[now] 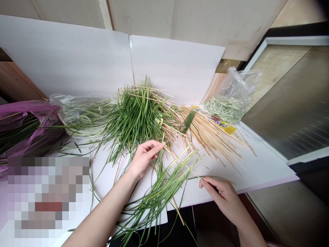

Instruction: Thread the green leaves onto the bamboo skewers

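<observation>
My right hand (221,193) pinches the lower end of a thin bamboo skewer (183,163) over the table's front part. The skewer slants up to my left hand (147,154), whose thumb and finger are closed at its other end. A pale green chive stem (162,137) pokes up from those left fingertips. Below and between the hands lies a loose bunch of garlic chives (164,187), its leaves hanging past the table edge. Behind my left hand rises a big heap of skewered chives (138,116).
Many bare skewers (213,135) fan out at the right beside a yellow wrapper (226,127). A clear bag of cut greens (226,106) stands behind them. At the left are a clear bag of pale stems (84,115) and a purple bag (48,111). White boards (174,68) line the back.
</observation>
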`<state>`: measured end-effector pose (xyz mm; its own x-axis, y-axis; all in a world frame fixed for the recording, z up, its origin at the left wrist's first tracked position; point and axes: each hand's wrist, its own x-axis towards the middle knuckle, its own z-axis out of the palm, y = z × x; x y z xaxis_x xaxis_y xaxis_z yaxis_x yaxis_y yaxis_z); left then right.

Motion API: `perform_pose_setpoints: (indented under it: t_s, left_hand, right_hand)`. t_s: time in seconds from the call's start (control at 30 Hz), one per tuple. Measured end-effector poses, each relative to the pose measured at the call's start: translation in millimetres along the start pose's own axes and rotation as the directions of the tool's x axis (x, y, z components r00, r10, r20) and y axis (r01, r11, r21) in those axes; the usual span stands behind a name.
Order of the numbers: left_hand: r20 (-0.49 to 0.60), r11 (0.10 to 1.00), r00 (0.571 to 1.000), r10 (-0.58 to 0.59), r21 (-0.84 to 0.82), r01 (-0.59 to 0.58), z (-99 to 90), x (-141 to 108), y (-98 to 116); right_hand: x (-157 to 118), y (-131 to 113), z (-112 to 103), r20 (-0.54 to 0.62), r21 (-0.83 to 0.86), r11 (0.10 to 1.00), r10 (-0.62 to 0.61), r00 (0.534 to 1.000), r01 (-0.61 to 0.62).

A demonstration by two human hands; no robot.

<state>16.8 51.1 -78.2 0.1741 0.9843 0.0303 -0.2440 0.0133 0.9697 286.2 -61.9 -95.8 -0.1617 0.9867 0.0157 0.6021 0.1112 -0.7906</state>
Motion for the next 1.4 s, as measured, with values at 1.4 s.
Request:
perform_pose_setpoints:
  t_s: [1.4]
  left_hand:
    - [0.103, 0.996, 0.993, -0.064, 0.067, 0.057, -3.7, -0.5, 4.2]
  right_hand:
    - [0.0, -2.7, -0.9, -0.030, 0.016, 1.000, 0.018, 0.999, -0.017]
